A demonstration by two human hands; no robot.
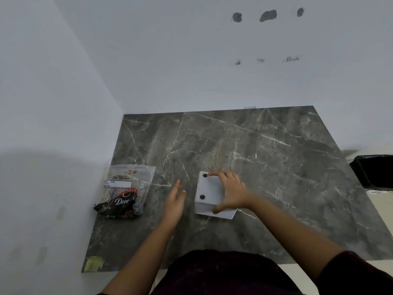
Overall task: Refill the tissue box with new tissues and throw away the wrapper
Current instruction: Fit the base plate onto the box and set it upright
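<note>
Far left on the dark marble table [276, 156] there's the tissue pack [127, 190], a clear plastic wrapper with a printed label I can't read properly, lying just by the table's left edge. The lower part shows a dark "Dove" print; can't tell if that's part of the pack or a separate pouch on top of it. A yellowish smudge [93, 264] sits at the near left corner of the table, too blurry to identify.

Next over, your left hand [175, 202] is spread flat with fingers straight, gripping nothing, between the pack and the box. Whether it touches the tabletop or hovers, I can't tell.

Then the tissue box [209, 195], white, near the middle of the table, turned so two black dots show on the face looking up. Your right hand [230, 191] is clamped over it from the right, fingers on the far edge and thumb on the near edge, covering most of that side.

Far right, a black bin [374, 171] sits off the table, cut by the frame edge.
</note>
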